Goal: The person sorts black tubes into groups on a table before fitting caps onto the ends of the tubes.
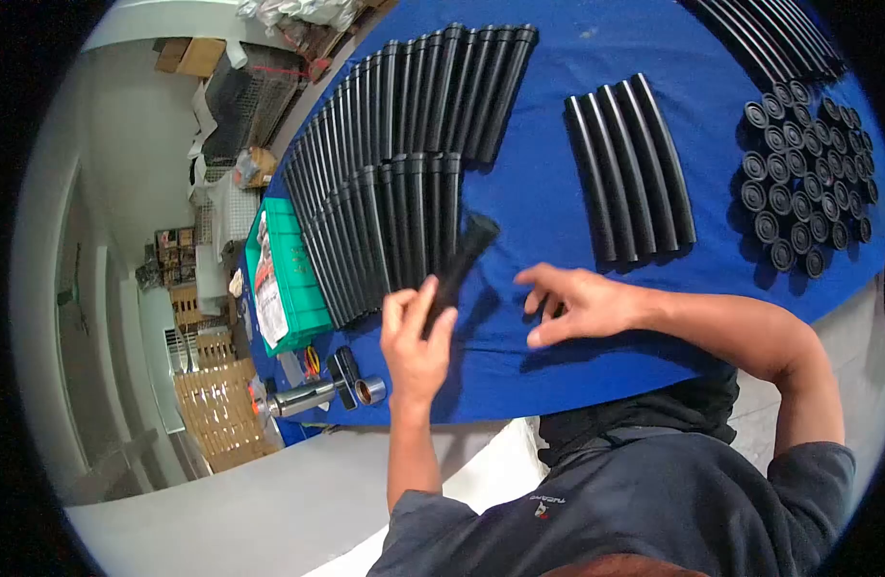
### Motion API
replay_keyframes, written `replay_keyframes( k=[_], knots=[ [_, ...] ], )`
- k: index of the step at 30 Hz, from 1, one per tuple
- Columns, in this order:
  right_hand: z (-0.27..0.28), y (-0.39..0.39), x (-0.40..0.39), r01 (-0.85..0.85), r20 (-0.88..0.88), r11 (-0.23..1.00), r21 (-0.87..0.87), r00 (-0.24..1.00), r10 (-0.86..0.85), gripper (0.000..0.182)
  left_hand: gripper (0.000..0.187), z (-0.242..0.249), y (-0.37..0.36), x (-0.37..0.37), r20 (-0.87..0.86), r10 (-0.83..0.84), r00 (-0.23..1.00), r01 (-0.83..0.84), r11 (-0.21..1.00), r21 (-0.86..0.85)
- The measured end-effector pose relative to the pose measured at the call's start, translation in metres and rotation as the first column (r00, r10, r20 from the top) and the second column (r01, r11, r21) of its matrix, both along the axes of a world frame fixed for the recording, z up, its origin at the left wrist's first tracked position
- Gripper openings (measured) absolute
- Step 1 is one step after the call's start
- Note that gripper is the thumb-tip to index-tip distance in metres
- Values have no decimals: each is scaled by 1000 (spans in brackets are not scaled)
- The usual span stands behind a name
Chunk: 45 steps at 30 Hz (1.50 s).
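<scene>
My left hand (416,332) is wrapped round a black tube (460,260) with a wider cap at its upper end. The tube is tilted, its capped end pointing up and to the right, and it looks a little blurred. Just left of it lie rows of similar capped black tubes (394,106). My right hand (577,303) hovers over the blue cloth with its fingers apart and nothing in them. Beyond that hand lie several plain black tubes (630,168) side by side. To the right, many round black caps (798,173) are grouped together.
A blue cloth (539,212) covers the table. At the left edge stands a green crate (308,288) with paper on it. Near my left forearm lie a shiny metal cylinder (303,397) and a black object (343,377). More black tubes (770,38) lie at the far right.
</scene>
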State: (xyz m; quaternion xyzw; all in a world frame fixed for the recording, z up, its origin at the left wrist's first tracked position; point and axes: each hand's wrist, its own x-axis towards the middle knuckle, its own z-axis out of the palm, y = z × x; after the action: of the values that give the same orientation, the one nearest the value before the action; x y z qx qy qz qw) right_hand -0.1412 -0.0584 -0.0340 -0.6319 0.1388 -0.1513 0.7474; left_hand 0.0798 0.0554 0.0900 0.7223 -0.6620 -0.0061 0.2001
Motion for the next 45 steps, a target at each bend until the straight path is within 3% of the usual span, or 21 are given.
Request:
replay_keyframes(
  k=[3,4,6,9,11,14,20,24,27,29,45],
  knots=[
    [4,4,-3,-256,-12,915,-313,964,265,63,45,-3,-64,-10,-24,-114,993,112,992,-59],
    [7,6,-5,-263,-26,870,-417,960,278,52,50,-7,-89,-20,-74,-100,992,97,994,-43],
    [2,5,-5,-244,3,875,-419,963,270,49,51,-27,-142,-35,-92,-141,986,133,987,-94],
    [-5,0,-3,-211,45,889,-406,967,250,44,42,-69,-221,-47,97,-196,976,209,965,-156],
    [-8,1,-3,-194,65,894,-404,969,239,43,42,-85,-259,-57,14,-164,986,164,985,-45],
    [-7,2,-2,-204,61,888,-411,966,250,41,40,-111,-293,-62,94,-142,985,156,975,-159],
    [-8,2,-2,-195,64,890,-413,968,242,38,35,-117,-299,-71,265,-81,961,123,981,-147],
    [-9,3,-1,-188,69,895,-405,969,235,37,38,-113,-295,-63,269,-52,962,79,993,-90],
    [-7,1,-1,-197,59,893,-405,969,240,37,41,-118,-295,-55,450,-147,881,302,906,-295],
    [-6,1,-3,-197,54,895,-401,970,238,37,48,-133,-301,-47,287,-228,930,266,958,-104],
    [-2,-1,-5,-192,33,868,-458,972,232,40,51,-139,-311,-50,277,-170,946,200,976,-85]
  ],
)
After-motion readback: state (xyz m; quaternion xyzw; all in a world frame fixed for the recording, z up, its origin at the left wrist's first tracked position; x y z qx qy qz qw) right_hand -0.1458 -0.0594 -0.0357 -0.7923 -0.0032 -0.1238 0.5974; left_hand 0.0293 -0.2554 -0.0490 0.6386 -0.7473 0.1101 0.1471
